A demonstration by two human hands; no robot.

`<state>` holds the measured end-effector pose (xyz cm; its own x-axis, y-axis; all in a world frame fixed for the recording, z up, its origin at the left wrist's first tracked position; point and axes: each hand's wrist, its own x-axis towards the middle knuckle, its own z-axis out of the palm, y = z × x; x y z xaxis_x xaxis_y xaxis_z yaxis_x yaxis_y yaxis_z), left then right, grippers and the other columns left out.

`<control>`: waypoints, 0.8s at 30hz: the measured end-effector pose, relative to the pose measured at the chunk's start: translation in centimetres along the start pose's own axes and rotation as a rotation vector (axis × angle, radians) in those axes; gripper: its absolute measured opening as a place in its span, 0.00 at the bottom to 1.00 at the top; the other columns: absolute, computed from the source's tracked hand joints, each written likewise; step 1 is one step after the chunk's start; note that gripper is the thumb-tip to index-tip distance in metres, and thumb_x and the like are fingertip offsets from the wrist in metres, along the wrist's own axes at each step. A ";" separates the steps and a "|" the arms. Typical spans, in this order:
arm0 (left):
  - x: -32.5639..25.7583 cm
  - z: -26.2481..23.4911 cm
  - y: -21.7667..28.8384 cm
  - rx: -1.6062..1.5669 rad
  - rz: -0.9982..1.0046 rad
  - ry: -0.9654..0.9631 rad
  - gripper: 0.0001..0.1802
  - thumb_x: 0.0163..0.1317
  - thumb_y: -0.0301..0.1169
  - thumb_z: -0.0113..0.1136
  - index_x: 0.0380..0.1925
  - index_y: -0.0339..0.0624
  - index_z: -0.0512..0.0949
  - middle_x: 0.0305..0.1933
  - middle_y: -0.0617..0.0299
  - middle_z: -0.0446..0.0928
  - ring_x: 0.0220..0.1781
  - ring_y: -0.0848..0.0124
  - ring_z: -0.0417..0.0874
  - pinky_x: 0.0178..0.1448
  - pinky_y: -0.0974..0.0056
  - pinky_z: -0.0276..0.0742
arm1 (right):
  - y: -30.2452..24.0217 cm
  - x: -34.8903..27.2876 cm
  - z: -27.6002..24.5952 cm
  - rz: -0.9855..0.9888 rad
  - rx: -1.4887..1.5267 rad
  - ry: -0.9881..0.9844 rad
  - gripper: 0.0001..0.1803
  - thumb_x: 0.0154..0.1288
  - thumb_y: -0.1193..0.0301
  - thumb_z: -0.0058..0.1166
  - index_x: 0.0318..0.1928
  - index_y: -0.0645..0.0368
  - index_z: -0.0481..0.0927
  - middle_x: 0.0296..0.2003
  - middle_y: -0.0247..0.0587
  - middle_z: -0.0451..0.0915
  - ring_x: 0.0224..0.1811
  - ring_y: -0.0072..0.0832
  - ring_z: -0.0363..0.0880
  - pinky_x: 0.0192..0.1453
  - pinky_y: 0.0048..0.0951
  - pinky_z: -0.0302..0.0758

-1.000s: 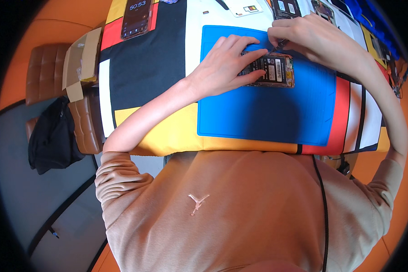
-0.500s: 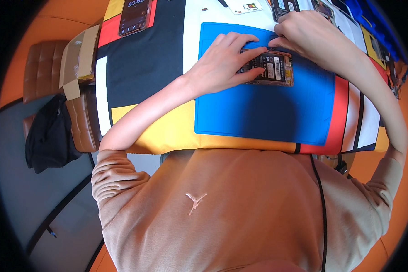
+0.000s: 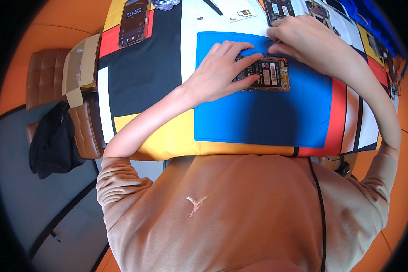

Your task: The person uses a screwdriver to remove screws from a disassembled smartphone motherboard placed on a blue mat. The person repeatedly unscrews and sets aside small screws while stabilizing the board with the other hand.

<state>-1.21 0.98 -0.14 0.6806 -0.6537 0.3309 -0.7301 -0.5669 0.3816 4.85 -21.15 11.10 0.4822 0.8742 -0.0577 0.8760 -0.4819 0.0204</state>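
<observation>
A phone with its back off (image 3: 280,75) lies on the blue work mat (image 3: 254,118), its black battery and inner parts bared. My left hand (image 3: 220,68) steadies it from the left, thumb across its face and fingers spread along its far edge. The left end of the phone is hidden under that hand. Above the phone's far right corner, my right hand (image 3: 301,38) is closed in a pinch. Something thin and dark shows at its fingertips, too small to name.
A lit phone (image 3: 133,22) lies at the far left on the colour-blocked tablecloth (image 3: 145,81). Beyond the mat are a white card (image 3: 241,13), a dark tweezer-like tool (image 3: 213,6) and more opened phones (image 3: 319,13). A cardboard box (image 3: 80,63) stands left of the table.
The whole view has shifted, showing more of the table's far side. Both hands stay at the opened phone, the left steadying it and the right pinching near its far edge.
</observation>
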 end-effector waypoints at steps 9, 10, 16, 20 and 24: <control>0.1 0.2 -0.1 0.030 0.023 0.025 0.24 0.66 0.45 0.60 0.58 0.45 0.78 0.60 0.54 0.71 0.57 0.59 0.70 0.58 0.59 0.67 | -1.0 0.1 0.6 0.077 -0.082 -0.030 0.13 0.67 0.68 0.58 0.48 0.61 0.76 0.46 0.44 0.77 0.41 0.41 0.84 0.44 0.38 0.80; 0.2 0.2 -0.1 0.036 0.018 0.012 0.24 0.66 0.45 0.60 0.58 0.45 0.78 0.60 0.54 0.71 0.57 0.59 0.70 0.58 0.59 0.67 | -0.8 0.3 0.7 0.085 -0.121 -0.032 0.13 0.67 0.69 0.58 0.48 0.60 0.76 0.46 0.44 0.77 0.41 0.41 0.84 0.44 0.38 0.80; 0.1 0.1 -0.1 0.034 0.026 0.025 0.25 0.66 0.44 0.61 0.59 0.45 0.78 0.60 0.55 0.71 0.56 0.60 0.70 0.57 0.59 0.67 | -0.1 0.0 0.3 0.040 -0.005 -0.053 0.14 0.66 0.68 0.59 0.48 0.60 0.75 0.43 0.45 0.81 0.42 0.41 0.84 0.46 0.37 0.80; 0.2 0.2 -0.1 0.044 0.036 0.030 0.25 0.66 0.44 0.61 0.58 0.44 0.78 0.61 0.55 0.71 0.55 0.60 0.70 0.57 0.59 0.67 | -0.5 0.2 0.4 0.153 -0.139 -0.146 0.15 0.64 0.68 0.61 0.48 0.61 0.75 0.42 0.46 0.82 0.44 0.42 0.84 0.48 0.38 0.80; 0.2 0.1 -0.1 0.040 0.043 0.033 0.24 0.66 0.44 0.62 0.58 0.44 0.78 0.61 0.55 0.71 0.55 0.60 0.70 0.57 0.59 0.67 | -0.6 -0.1 0.4 0.113 0.008 -0.019 0.14 0.65 0.67 0.60 0.46 0.61 0.76 0.42 0.47 0.82 0.44 0.43 0.84 0.48 0.38 0.79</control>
<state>-0.95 0.85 -0.22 0.6500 -0.6612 0.3744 -0.7598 -0.5588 0.3323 4.25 -20.96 10.73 0.5775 0.8129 -0.0747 0.8159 -0.5779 0.0196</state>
